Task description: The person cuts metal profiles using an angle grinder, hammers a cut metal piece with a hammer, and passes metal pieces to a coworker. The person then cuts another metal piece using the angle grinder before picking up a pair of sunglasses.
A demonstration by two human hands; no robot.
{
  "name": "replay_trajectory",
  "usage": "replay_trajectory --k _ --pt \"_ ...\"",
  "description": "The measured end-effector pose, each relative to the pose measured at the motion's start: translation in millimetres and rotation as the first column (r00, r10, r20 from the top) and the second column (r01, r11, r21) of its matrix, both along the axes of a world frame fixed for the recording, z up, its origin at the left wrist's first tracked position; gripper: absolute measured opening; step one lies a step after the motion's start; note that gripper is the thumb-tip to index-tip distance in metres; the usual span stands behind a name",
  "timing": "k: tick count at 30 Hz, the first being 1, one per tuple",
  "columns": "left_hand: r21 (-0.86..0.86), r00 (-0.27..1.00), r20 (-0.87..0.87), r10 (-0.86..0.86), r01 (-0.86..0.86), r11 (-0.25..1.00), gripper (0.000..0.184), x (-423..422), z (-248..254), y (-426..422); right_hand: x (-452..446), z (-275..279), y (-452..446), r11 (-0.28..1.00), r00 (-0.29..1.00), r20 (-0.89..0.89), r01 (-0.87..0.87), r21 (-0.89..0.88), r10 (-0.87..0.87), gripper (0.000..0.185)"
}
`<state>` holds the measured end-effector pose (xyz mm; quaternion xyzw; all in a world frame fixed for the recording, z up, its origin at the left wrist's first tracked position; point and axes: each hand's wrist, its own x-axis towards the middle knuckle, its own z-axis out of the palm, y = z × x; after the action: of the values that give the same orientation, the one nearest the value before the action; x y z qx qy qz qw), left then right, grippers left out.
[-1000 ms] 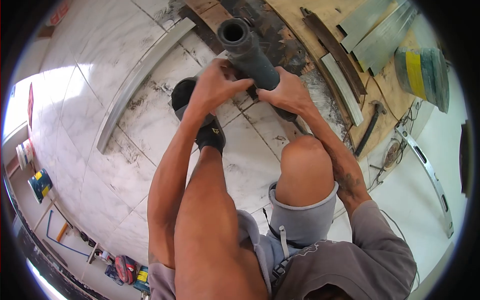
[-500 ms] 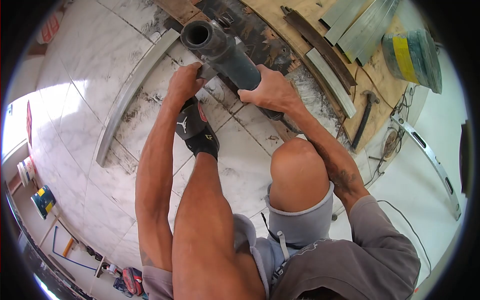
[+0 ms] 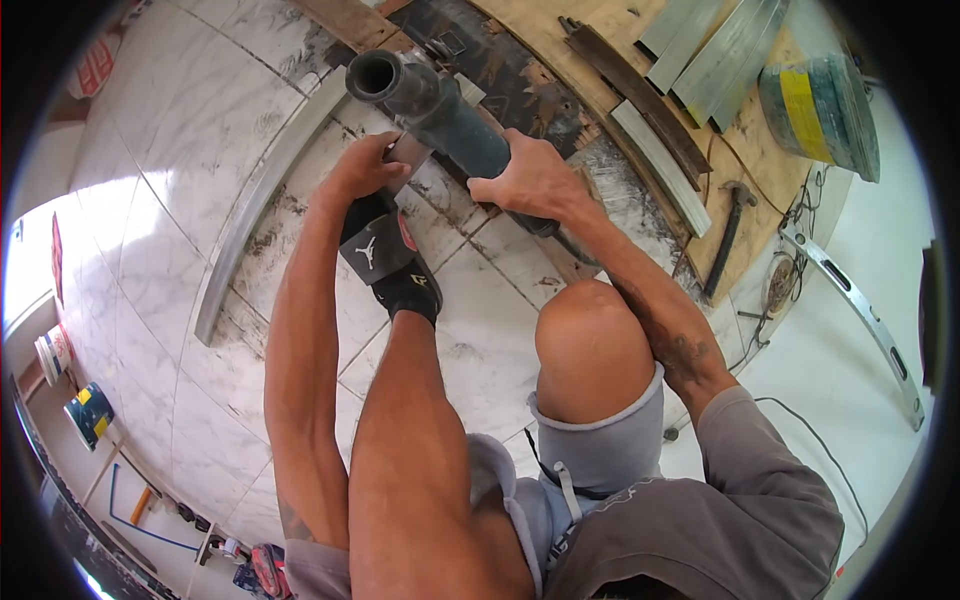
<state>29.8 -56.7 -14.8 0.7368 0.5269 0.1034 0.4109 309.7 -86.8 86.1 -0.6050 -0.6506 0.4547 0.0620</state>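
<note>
My right hand [image 3: 535, 178] is wrapped round the dark green body of a power tool [image 3: 455, 130], whose open round end points up and to the left. A cord runs from its lower end toward my knee. Left of the tool, my left hand [image 3: 368, 166] pinches the edge of a flat grey metal piece [image 3: 410, 158], partly hidden under the tool. Just below that hand is my foot in a black slide [image 3: 375, 245] on the marbled tiles [image 3: 490, 290].
A long metal profile [image 3: 262, 205] lies on the floor at left. On the plywood [image 3: 750, 190] at right are metal strips [image 3: 715, 60], a dark bar [image 3: 640, 85] and a hammer [image 3: 728, 240]. Beyond are a green bucket [image 3: 820, 115], a spirit level [image 3: 855, 315] and cables [image 3: 795, 235].
My left hand has left the tool and moved left and down to the metal piece. The tool, in my right hand, has shifted left in view and leans further over.
</note>
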Motion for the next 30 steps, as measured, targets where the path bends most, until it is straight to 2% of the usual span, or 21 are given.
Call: replay_trajectory --k 4,10,13,30 --pt "0.013 0.994 -0.026 0.105 -0.105 0.994 0.048 5.8 5.4 -11.1 -2.9 -7.2 1.9 0.999 1.000 0.013 -0.009 0.034 0.008 0.078" --pt "0.122 0.952 -0.174 0.250 -0.231 0.965 0.049 24.1 20.9 -29.6 -0.3 -4.3 -1.4 1.000 0.999 0.039 -0.018 0.016 0.018 0.080" --pt "0.166 0.933 -0.236 0.273 -0.238 0.957 0.050 26.7 22.2 -31.0 1.2 1.7 -2.1 1.000 0.998 0.059 -0.014 -0.019 0.015 0.080" --pt "0.109 0.940 -0.247 0.235 -0.214 0.971 0.049 22.9 25.0 -23.7 7.3 -9.3 -4.2 0.999 0.997 0.072 0.010 -0.049 -0.006 0.075"
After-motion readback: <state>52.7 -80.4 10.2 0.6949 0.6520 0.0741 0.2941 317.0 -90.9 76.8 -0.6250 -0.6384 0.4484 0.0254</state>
